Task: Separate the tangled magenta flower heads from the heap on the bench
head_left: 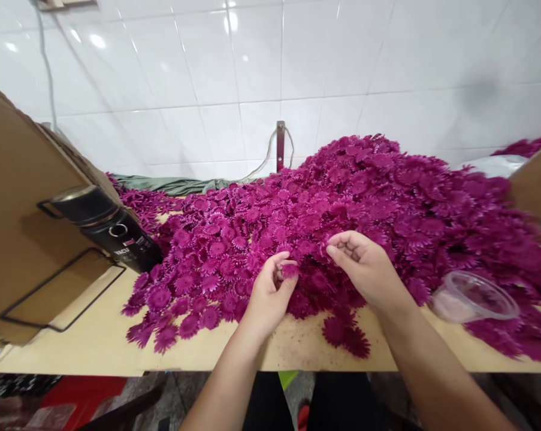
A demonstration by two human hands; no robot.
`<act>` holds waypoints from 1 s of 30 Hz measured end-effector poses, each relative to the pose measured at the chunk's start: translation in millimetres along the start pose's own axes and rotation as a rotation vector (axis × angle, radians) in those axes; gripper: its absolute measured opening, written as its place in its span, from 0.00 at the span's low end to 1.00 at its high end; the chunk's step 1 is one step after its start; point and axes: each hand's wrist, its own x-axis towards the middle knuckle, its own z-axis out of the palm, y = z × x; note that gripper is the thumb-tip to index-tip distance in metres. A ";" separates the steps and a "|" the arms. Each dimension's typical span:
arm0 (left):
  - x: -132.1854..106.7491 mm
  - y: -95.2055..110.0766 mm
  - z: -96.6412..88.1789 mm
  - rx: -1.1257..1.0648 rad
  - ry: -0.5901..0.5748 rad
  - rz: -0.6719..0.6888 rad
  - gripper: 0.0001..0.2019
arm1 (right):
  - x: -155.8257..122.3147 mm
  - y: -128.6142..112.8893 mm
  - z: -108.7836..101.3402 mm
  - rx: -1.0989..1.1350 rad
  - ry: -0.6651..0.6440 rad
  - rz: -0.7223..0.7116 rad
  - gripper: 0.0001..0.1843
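Observation:
A large heap of magenta artificial flower heads (pixel 315 221) covers the table in front of me. My left hand (pixel 274 282) is closed, pinching a single magenta flower head (pixel 290 271) between thumb and fingers at the heap's front edge. To its right, my right hand (pixel 362 260) has curled fingers with the thumb and forefinger drawn together against the heap. Whether a flower or some small part is between those fingertips cannot be made out. A few flower heads (pixel 346 333) lie loose on the tabletop below, between my forearms.
At left, a black vacuum bottle (pixel 112 227) leans by a cardboard box (pixel 23 209) and a black wire frame (pixel 63 293). A clear plastic tub (pixel 472 299) sits at right among the flowers. Behind stand a tiled wall (pixel 342 66) and metal bracket (pixel 280 146). The wooden table (pixel 103 350) ends just before me.

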 end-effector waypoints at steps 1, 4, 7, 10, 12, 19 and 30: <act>0.7 0.9 2.9 0.011 0.011 0.016 0.16 | -2.8 1.8 -0.5 0.021 -0.025 0.015 0.06; -0.2 1.4 8.3 0.052 -0.047 0.077 0.11 | -12.9 6.3 2.4 0.029 -0.057 0.006 0.06; -1.9 -0.4 12.6 0.058 -0.182 0.073 0.11 | -21.7 8.0 10.1 -0.036 -0.058 -0.053 0.05; -0.6 -3.3 14.7 0.017 -0.191 0.032 0.10 | -25.5 7.9 13.4 -0.130 -0.047 -0.120 0.05; 1.9 -5.8 13.2 -0.006 -0.158 0.001 0.09 | -26.0 7.8 11.1 -0.122 -0.102 -0.141 0.07; 5.0 -12.5 4.9 0.022 -0.025 0.026 0.13 | -29.6 9.9 3.7 -0.013 -0.194 -0.047 0.12; 1.4 -14.0 1.9 0.036 -0.045 0.003 0.22 | -37.5 -0.5 28.0 -0.017 -0.318 -0.009 0.03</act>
